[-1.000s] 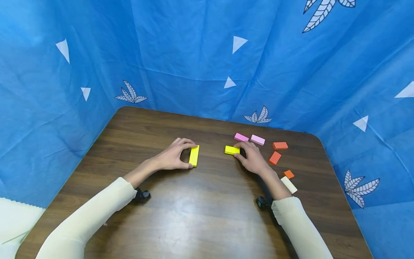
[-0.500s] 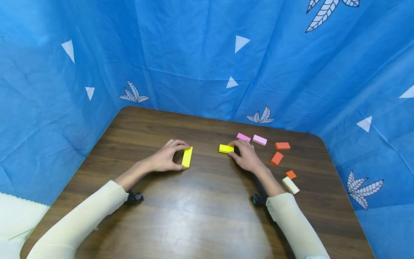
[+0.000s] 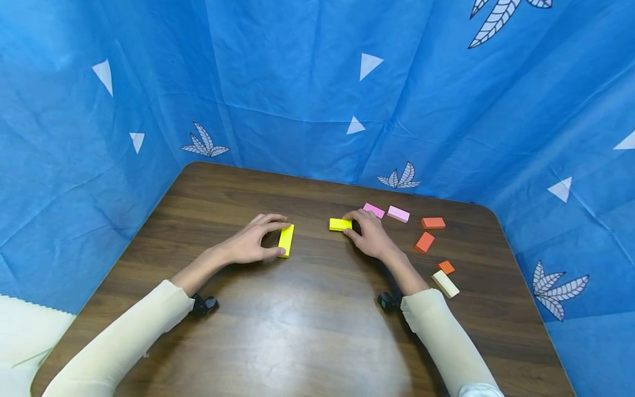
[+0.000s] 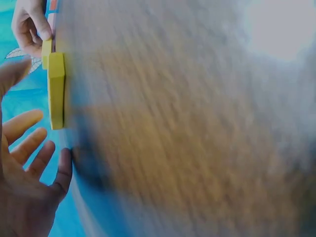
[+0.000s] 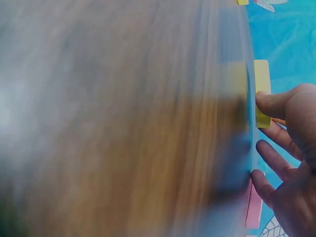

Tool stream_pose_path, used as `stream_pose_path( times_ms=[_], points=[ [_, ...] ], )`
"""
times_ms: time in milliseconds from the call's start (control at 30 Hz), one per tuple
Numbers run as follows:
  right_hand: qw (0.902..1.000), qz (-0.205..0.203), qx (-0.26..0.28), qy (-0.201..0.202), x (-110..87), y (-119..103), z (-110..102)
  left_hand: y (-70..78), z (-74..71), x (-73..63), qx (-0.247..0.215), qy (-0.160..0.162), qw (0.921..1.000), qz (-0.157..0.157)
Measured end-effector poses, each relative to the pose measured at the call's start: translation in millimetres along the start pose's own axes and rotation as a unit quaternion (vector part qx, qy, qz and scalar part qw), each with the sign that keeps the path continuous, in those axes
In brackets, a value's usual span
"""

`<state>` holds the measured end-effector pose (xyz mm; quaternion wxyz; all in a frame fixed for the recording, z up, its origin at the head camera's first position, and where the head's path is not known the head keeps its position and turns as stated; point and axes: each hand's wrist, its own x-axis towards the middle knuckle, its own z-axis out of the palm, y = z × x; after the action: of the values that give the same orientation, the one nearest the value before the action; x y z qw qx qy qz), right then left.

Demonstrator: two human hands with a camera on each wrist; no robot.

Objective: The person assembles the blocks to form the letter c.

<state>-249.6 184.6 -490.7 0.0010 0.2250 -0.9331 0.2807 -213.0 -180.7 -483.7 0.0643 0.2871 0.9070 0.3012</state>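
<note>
Two yellow wooden blocks are on the brown table. My left hand (image 3: 248, 241) is around the left yellow block (image 3: 286, 238), which lies lengthwise away from me. In the left wrist view the fingers spread apart and stand off this block (image 4: 57, 91). My right hand (image 3: 371, 234) pinches the other yellow block (image 3: 339, 224) by its right end, thumb on the near side and index finger on the far side. The right wrist view shows the thumb against that block (image 5: 262, 74), while the other fingers are loosely extended.
Behind the right hand lie a dark pink block (image 3: 374, 210) and a light pink block (image 3: 398, 214). Farther right are several orange-red blocks (image 3: 433, 223) and a cream block (image 3: 445, 284). A blue curtain (image 3: 297, 99) borders the table (image 3: 297, 342).
The right hand has slid its yellow block leftward, toward the other one. The left hand first shifted its block left, then its fingers loosened from it.
</note>
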Motion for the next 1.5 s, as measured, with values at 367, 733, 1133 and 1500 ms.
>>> stream_pose_path(
  times_ms=[367,733,1133,1500],
  points=[
    [0.9999,0.005,-0.004,-0.013,13.5,-15,11,-4.5,0.0,-7.5,0.016,0.030,0.9991,0.026],
    [0.9997,0.003,-0.011,-0.024,28.1,-28,16,-7.4,-1.6,-5.8,0.027,0.018,0.9992,0.023],
    [0.9997,-0.001,-0.011,-0.024,31.8,-33,25,-4.2,1.0,-2.2,-0.002,0.008,0.9999,0.014],
    [0.9996,-0.001,-0.020,-0.020,40.4,-44,35,-5.4,0.0,-3.9,-0.002,0.009,0.9998,0.016]
  ],
)
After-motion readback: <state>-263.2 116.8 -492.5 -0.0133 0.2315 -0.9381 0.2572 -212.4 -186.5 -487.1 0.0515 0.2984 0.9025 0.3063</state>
